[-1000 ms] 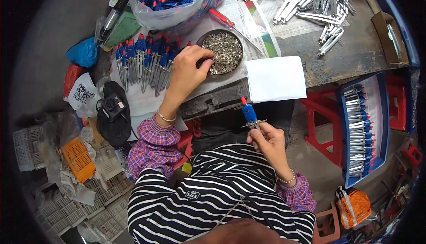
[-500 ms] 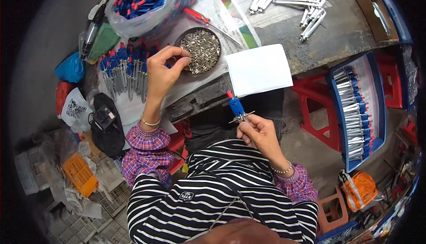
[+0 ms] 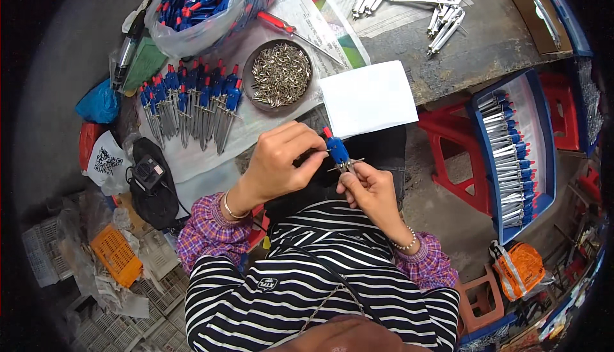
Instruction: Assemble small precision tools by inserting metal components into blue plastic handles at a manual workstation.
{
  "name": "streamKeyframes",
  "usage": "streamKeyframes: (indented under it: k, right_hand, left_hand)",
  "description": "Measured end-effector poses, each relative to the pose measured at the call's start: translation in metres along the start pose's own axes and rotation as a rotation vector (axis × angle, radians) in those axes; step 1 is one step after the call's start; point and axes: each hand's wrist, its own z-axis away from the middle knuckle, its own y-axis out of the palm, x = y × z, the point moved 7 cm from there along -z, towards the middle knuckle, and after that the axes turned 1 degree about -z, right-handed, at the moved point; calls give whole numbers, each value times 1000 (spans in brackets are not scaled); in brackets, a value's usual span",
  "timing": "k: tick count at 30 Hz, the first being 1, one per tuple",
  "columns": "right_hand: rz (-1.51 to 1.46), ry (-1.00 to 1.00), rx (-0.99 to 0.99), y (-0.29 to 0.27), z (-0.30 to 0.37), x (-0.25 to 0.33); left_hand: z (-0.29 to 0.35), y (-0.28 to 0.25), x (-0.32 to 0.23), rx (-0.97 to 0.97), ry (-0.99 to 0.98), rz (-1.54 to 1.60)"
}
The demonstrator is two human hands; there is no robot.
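My right hand (image 3: 371,192) grips a blue-headed metal piece (image 3: 336,148) by its lower metal end. A red tip points up from the blue head, and thin metal pins stick out to the sides below it. My left hand (image 3: 278,160) is beside the head, thumb and forefinger pinched together at its left side. Between those fingertips is a tiny silver pin (image 3: 328,151), its end at or very near the blue head. Beyond my left hand, a round brown bowl (image 3: 254,101) holds many small silver metal bits (image 3: 281,74).
Finished-looking blue-headed pieces (image 3: 201,99) lie in a row left of the bowl. Behind them stands a clear bag (image 3: 173,44) of blue parts. A red screwdriver (image 3: 276,21), white paper (image 3: 369,99) and silver parts (image 3: 444,29) share the table. At right, a blue tray (image 3: 543,208) holds similar pieces.
My left hand has come from the bowl down and right to the blue-headed piece, a tiny silver pin now in its fingertips. My right hand keeps its hold, almost unmoved.
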Motion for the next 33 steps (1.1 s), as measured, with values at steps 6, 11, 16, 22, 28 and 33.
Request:
streamKeyframes:
  k: [6,11,16,22,28,33]
  right_hand:
    - [71,-76,-19,1,2,7]
    - [221,-167,-53,1,4,10]
    - [452,-376,-139,2,9,27]
    - [462,-390,-115,2,11,25]
    - [643,-569,-161,6,15,39]
    - [595,-498,-115,4,13,35]
  left_hand:
    - [0,3,-2,14,1,-58]
    - [1,5,-5,1,9,-93]
    - [3,11,-15,28,59,-275]
    - [6,14,-17,56,59,-304]
    - [6,14,-21,47,56,-379]
    - [6,16,-17,42,59,-345]
